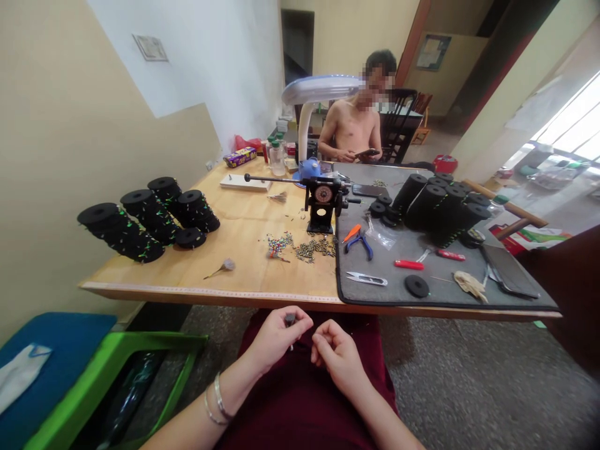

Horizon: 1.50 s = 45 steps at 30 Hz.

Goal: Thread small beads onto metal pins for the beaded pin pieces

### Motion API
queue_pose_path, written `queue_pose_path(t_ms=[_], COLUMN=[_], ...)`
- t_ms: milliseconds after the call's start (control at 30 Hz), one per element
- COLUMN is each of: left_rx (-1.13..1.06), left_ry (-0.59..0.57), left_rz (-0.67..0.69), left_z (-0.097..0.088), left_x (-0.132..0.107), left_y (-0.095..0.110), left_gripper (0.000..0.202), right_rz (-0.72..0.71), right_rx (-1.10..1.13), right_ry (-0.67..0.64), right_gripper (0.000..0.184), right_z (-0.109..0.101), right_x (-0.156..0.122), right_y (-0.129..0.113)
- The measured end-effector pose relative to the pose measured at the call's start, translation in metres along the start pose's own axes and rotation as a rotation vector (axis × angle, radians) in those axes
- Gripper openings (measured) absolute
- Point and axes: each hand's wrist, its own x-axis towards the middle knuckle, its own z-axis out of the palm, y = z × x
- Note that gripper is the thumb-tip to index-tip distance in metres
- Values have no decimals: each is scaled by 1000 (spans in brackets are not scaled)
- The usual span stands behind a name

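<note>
My left hand [281, 334] is closed in front of the table edge, above my lap. A small dark grey piece [290, 319] pokes up between its thumb and fingers; its kind does not show. Just to the right, my right hand [335, 350] is closed, its thumb pressed to the curled fingers. Whatever may be in that pinch is too small or hidden. The fingertips of both hands are close together but apart. On the table ahead lie a grey tuft on a thin stem [227, 265], a heap of coloured beads [280, 244] and small metallic pieces [313, 248].
A black hand-cranked machine [322, 203] stands mid-table beside a lamp [323, 89]. Stacked black foam discs [100, 215] stand left, more foam rolls [429, 206] right. Pliers [360, 244], thread snips [367, 279] and a foam disc [417, 285] lie on the grey mat [375, 295]. A person sits opposite.
</note>
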Motion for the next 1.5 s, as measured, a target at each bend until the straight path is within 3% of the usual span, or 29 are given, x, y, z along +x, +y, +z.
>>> queue_pose_path(t_ms=[233, 367, 533, 733, 833, 1000, 1267, 1500], left_rx=[109, 217, 405, 670, 893, 1191, 1242, 1306], left_ry=[36, 21, 54, 76, 128, 180, 252, 259], left_rz=[76, 153, 236, 340, 415, 400, 470, 316], left_z=[-3, -3, -2, -15, -29, -47, -41, -51], left_x=[4, 6, 8, 11, 24, 55, 78, 127], left_y=[6, 13, 24, 36, 39, 43, 68, 83], left_gripper=[26, 25, 22, 22, 19, 9, 13, 12], right_rz=[48, 50, 18, -70, -51, -9, -2, 13], right_rx=[142, 160, 35, -113, -27, 175, 320, 342], right_ry=[-57, -97, -116, -22, 18, 88, 106, 87], right_gripper=[44, 40, 33, 28, 31, 35, 38, 37], right_z=[-16, -14, -4, -1, -3, -5, -4, -7], right_x=[10, 18, 24, 24, 24, 23, 18, 15], right_y=[-17, -33, -35, -28, -25, -15, -5, 2])
